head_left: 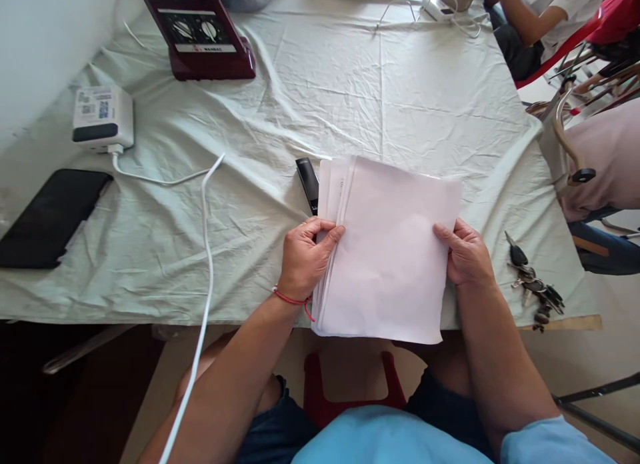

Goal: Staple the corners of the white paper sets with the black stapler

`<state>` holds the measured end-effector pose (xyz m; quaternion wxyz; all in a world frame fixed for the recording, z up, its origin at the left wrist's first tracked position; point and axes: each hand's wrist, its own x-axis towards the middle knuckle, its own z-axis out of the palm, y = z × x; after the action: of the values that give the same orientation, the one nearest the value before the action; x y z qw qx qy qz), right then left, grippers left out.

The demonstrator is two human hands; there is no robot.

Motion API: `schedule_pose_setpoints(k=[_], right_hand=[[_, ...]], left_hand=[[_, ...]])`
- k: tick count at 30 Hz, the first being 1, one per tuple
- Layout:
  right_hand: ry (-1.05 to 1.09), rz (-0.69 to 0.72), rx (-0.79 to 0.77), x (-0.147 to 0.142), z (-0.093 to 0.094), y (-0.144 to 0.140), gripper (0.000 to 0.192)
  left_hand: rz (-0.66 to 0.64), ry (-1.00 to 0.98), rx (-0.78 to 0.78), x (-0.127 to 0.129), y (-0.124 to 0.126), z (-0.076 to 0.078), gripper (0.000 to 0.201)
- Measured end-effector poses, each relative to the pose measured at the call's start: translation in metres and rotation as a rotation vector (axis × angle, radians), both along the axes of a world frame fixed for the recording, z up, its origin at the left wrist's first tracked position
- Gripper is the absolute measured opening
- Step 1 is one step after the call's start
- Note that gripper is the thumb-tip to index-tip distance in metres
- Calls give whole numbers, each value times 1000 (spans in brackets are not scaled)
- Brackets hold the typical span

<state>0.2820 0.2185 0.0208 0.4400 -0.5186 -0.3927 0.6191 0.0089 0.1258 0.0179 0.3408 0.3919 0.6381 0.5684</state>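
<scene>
A stack of white paper sheets (393, 257) is held over the front edge of the cloth-covered table (270, 124), its lower end reaching past that edge. On the stack's left side, my left hand (307, 251) pinches the sheets between thumb and fingers. Several layers fan out slightly there. My right hand (466, 251) grips the right edge, thumb on top and fingers mostly underneath. The top sheet looks blank. A slim black device (307, 181) lies just beyond my left hand, partly covered by the paper.
On the left are a black phone (53, 217) and a white box-shaped device (103, 117) with a white cable (207, 251). A dark red appliance (210, 41) stands behind. Keys (535, 284) lie at right. People sit beyond the right edge.
</scene>
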Motion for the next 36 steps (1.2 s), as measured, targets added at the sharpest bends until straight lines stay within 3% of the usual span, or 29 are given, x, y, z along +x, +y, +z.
schedule_pose_setpoints(k=[11,19,22,26,28,33,36], right_hand=[[7,4,15,-1,0,0,42],[3,-18,10,0,0,0,43],[-11,-6,21,1,0,0,42],[-11,-10,24,1,0,1,42],[-1,-25,17,1,0,1,41],[3,-27,22,2,1,1,39],[-12,-33,39,3,1,1,39]], left_hand=[[34,-129,-81,0,0,-9,35],[63,-146,107,3,0,-8,23],[71,-204,94,5,0,-2,35],[53,-415,56,7,0,8,67],[14,-523,19,7,0,13,74],[-160,-669,-85,4,0,18,44],[-195,-661,-137,2,0,16,41]])
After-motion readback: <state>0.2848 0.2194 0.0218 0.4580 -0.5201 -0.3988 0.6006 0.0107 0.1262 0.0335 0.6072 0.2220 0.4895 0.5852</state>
